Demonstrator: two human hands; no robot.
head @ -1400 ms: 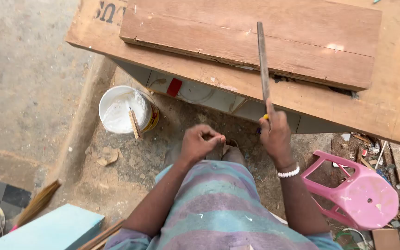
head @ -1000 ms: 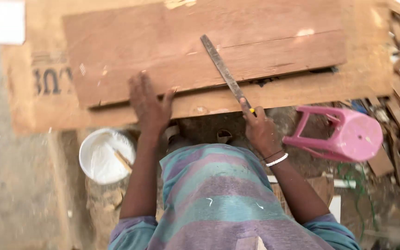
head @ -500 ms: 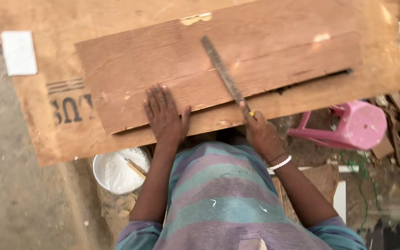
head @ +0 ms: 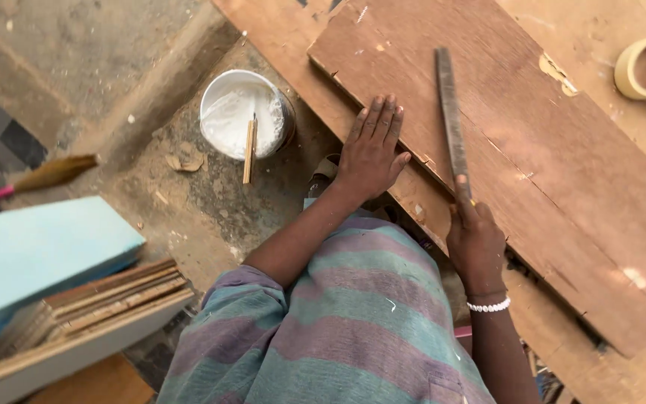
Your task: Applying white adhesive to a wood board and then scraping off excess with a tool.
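That flat metal file point(head: 450, 120) looks stiff and fairly heavy for its width, so I'd say grab it at the handle end, which is where the right hand point(head: 476, 243) is wrapped tight around it. It's long, narrow and dull grey, lying nearly upright across the brown wooden board point(head: 562, 187) in the upper middle of the frame. Left hand point(head: 371, 146) is spread flat, pressing on the board's lower left edge. The board sits on the worktop point(head: 278, 30), with a white bucket point(head: 244, 112) off to its left.
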